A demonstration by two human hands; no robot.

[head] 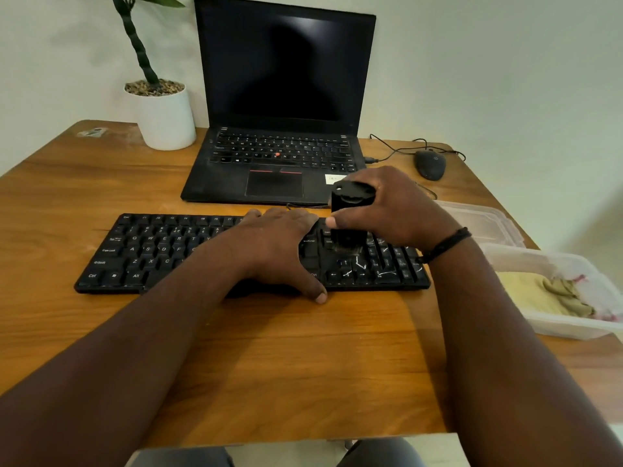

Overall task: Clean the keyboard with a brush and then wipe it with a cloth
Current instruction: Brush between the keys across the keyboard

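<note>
Under left hand (279, 251), keyboard (151, 251) middle hidden

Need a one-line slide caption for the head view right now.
Right hand grips a black brush upright on the keyboard while the left hand lies flat on it.

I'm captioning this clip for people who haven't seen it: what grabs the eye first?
Two bare forearms reach to a long black keyboard at the wooden table's centre: the left hand rests flat on it, the right hand holds a black brush upright over its right-hand keys. Behind stands an open black laptop, screen dark.
</note>
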